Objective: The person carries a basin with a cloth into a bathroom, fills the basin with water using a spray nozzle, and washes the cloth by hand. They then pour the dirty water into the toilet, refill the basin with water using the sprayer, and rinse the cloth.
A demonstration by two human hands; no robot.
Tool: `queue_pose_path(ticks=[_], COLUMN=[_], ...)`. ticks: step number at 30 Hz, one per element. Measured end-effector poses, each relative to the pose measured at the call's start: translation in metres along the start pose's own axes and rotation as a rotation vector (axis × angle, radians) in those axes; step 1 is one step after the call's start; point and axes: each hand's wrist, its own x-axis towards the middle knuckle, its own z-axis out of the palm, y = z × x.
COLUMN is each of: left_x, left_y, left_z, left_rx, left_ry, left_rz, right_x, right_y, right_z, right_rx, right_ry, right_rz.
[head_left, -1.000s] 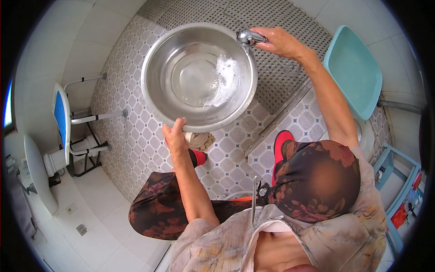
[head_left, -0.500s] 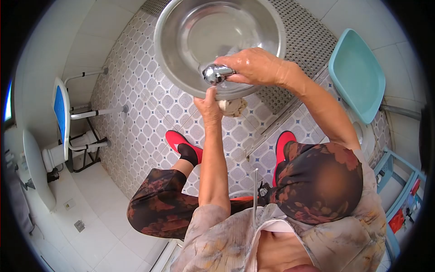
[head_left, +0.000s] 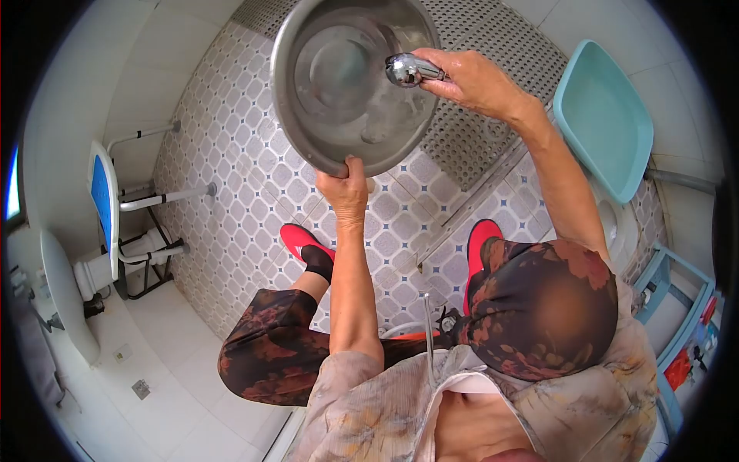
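Note:
A wide metal basin (head_left: 299, 119) is tilted at the top middle, its inside wet and with water in it. My left hand (head_left: 343, 189) is closed on the basin's near rim, thumb over the edge and fingers hidden underneath. Over the basin's right side, my right hand (head_left: 479, 83) is wrapped round a chrome spray head (head_left: 406, 70). The nozzle points left into the basin, where the water surface looks disturbed.
A perforated grey mat (head_left: 479, 135) lies beyond the basin's right side on the tiled floor (head_left: 231, 192). A turquoise tub (head_left: 604, 123) leans against the right wall. On the left stands a blue-seated chair (head_left: 102, 196); a blue rack (head_left: 677, 308) is at lower right.
The basin has tipped and shifted left. My right hand has moved up and right with the spray head. A pale, crumpled thing under the rim is now mostly hidden.

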Motion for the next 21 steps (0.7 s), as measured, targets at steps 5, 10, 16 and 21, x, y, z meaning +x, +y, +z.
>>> queue_pose_path(ticks=[5, 10, 16, 21], left_x=[0.004, 0.011, 0.025, 0.008], left_y=[0.007, 0.001, 0.004, 0.013], left_z=[0.007, 0.001, 0.002, 0.010], left_rx=[0.286, 0.499, 0.535, 0.328], left_ry=[0.017, -0.039, -0.028, -0.022], left_rz=[0.374, 0.632, 0.747, 0.311], right_x=[-0.008, -0.013, -0.012, -0.005], right_y=[0.017, 0.022, 0.019, 0.016], right_z=[0.008, 0.010, 0.004, 0.003], right_rx=[-0.110, -0.178, -0.186, -0.089], right_ry=[-0.012, -0.009, 0.040, 0.144], right_rz=[0.048, 0.128, 0.146, 0.070])
